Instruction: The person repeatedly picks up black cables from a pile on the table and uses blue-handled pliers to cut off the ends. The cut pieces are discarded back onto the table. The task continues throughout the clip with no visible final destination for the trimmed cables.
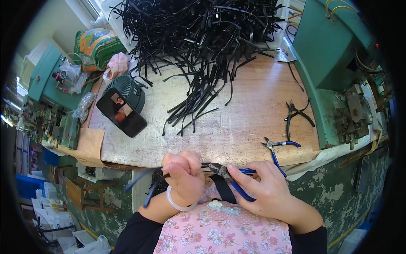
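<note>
My left hand (184, 173), with a pale bracelet at its wrist, is closed on thin black strips that look like eyeglass temples (151, 195); their ends stick out to the left. One dark strip end points right from the fingers and meets the jaws of blue-handled cutting pliers (220, 169). Those pliers are gripped in my right hand (267, 186), its fingers along the handles. Both hands are at the table's front edge, above a pink flowered apron (224, 233). Whether the jaws are fully closed on the strip is too small to tell.
A heap of black temples (203, 29) spills from a white bin onto the wooden table (249, 122). At right lie black-handled nippers (291, 115) and blue-handled nippers (272, 145). A phone (122, 113) leans on a green fan (136, 95). Green machines (323, 55) flank the table.
</note>
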Tool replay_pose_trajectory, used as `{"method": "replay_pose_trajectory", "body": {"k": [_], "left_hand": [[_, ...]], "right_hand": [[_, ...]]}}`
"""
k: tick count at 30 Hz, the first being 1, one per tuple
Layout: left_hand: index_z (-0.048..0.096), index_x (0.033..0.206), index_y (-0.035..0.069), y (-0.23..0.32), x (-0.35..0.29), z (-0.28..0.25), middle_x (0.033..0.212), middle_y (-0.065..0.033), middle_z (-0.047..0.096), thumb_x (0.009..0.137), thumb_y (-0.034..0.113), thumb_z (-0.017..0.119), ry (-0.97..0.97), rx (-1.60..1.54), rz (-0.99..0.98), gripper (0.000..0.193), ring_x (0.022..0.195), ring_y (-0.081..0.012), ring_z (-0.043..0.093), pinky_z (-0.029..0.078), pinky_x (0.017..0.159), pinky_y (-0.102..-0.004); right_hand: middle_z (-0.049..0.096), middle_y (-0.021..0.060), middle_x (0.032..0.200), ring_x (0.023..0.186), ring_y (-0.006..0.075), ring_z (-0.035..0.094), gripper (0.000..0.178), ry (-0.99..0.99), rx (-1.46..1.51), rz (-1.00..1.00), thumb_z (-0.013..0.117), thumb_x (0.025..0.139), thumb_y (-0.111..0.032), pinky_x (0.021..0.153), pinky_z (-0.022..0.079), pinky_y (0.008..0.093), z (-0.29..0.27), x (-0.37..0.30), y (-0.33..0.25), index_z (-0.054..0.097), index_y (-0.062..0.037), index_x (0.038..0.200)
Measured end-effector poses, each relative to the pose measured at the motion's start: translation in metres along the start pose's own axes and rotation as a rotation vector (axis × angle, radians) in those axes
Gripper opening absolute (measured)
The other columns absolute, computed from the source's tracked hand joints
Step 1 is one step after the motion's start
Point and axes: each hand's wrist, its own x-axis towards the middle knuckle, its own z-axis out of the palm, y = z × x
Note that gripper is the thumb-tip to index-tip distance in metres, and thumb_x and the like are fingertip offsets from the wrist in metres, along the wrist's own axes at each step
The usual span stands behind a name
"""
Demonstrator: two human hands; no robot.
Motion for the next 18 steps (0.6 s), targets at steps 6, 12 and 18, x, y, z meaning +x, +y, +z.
{"method": "replay_pose_trajectory", "body": {"k": [6, 12, 18], "left_hand": [[0.030, 0.078, 0.014, -0.001, 0.005, 0.013, 0.054, 0.0030, 0.027, 0.104, 0.048, 0.023, 0.066, -0.008, 0.192, 0.044, 0.045, -0.0088, 0.019, 0.027, 0.045, -0.0245], [0.032, 0.071, 0.012, 0.012, 0.019, 0.011, 0.055, 0.0008, 0.033, 0.104, 0.043, 0.034, 0.074, -0.263, -0.237, 0.045, 0.047, -0.0074, 0.024, 0.024, 0.047, -0.0238], [0.032, 0.071, 0.015, 0.017, 0.032, 0.008, 0.052, 0.0035, 0.028, 0.103, 0.047, 0.036, -0.009, -0.291, -0.473, 0.045, 0.044, -0.0069, 0.021, 0.020, 0.040, -0.0239]], "right_hand": [[0.054, 0.0136, 0.098, 0.082, 0.0293, 0.056, 0.068, 0.040, 0.113, 0.070, 0.074, 0.070, -0.017, 0.071, 0.050, 0.0372, 0.008, 0.004, -0.009, 0.055, -0.0173, 0.135], [0.054, 0.0126, 0.095, 0.081, 0.0284, 0.057, 0.067, 0.046, -0.009, 0.021, 0.074, 0.070, -0.016, 0.070, 0.050, 0.0367, 0.011, 0.000, 0.002, 0.056, -0.0168, 0.134], [0.054, 0.0116, 0.100, 0.084, 0.0271, 0.057, 0.067, 0.059, 0.446, 0.187, 0.074, 0.069, -0.016, 0.072, 0.049, 0.0371, -0.004, -0.001, 0.002, 0.057, -0.0161, 0.134]]}}
